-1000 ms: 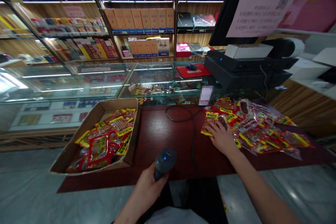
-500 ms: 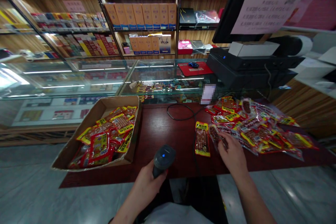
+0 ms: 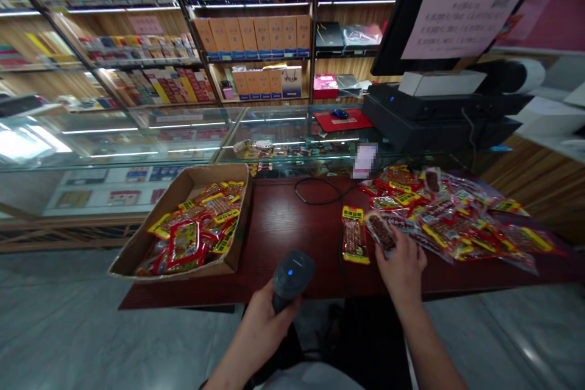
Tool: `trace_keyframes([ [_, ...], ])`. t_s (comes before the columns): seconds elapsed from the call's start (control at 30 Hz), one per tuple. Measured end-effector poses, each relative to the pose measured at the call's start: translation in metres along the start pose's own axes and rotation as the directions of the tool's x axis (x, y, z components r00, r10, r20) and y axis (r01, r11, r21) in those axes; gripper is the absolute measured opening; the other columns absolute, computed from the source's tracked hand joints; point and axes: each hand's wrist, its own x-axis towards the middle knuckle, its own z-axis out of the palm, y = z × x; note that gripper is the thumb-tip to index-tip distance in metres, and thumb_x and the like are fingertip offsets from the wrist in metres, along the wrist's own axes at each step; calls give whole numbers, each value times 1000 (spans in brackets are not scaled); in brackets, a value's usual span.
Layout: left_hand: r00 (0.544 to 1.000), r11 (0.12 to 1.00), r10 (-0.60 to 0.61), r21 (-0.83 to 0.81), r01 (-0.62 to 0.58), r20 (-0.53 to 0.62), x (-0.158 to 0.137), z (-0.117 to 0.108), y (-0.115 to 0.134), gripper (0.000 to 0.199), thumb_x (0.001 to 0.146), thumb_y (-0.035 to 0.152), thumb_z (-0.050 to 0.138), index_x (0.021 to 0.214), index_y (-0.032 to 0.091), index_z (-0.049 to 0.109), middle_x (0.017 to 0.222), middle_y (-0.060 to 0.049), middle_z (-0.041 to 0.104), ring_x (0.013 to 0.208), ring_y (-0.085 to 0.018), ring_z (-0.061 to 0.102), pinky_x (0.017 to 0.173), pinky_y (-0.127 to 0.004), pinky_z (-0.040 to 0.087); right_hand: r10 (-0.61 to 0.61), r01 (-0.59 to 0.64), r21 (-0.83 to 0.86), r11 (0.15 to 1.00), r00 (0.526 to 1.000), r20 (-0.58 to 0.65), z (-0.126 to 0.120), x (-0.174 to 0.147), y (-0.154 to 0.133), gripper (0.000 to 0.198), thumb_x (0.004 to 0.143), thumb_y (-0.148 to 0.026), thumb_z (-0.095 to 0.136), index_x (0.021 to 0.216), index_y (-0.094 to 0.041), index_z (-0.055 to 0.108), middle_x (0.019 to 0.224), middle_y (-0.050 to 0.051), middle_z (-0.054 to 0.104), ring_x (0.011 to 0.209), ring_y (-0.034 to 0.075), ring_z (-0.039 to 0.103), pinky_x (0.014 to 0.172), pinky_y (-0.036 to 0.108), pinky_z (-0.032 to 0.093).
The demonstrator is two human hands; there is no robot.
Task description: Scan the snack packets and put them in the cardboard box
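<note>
My left hand (image 3: 269,317) is wrapped round the handle of a dark barcode scanner (image 3: 294,274), which shows a blue light on top. My right hand (image 3: 402,262) grips the near end of a clear snack packet (image 3: 379,233) with dark brown contents, its thumb on the left edge. Just left of that packet lies a yellow-and-red snack packet (image 3: 355,236), flat on the table. Behind and right of my right hand spreads a pile of similar snack packets (image 3: 452,216).
An open cardboard box (image 3: 242,225) of snack packets stands at the table's left. A black cable (image 3: 315,202) loops across the dark red table (image 3: 283,213). Behind are a glass counter (image 3: 183,128), a mouse (image 3: 339,113), a monitor (image 3: 397,24) and a dark cash drawer (image 3: 420,128).
My right hand has shifted its hold on the clear packet, with the fingers now further right. The view has moved slightly; the scanner stays in my left hand.
</note>
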Motion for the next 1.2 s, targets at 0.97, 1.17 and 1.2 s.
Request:
trace_keyframes([
  [0.97,999,999,48,20,-48,-12,-18,-9,-15,18,84,36,64,86,20,58,55,8,48,44,-12,49,46,-22,38,372,-337,367,867,928,-27,-7,-2,14,69,95,-67,42,124,-13,74,95,18,82,90,32,76,83,39,54],
  [1.17,999,997,43,69,-45,29,-6,-5,-9,20,85,38,64,89,19,60,57,8,51,45,-12,50,46,-22,38,433,-394,400,827,901,-7,-10,-1,12,57,85,-53,57,127,-16,70,104,16,81,87,30,74,87,42,54],
  [1.2,998,996,43,71,-46,39,-4,-3,-6,20,85,37,64,90,18,60,57,7,52,45,-12,50,46,-22,38,444,-399,413,819,896,-13,-11,-1,12,56,83,-51,59,127,-16,69,110,16,80,90,30,74,88,42,54],
])
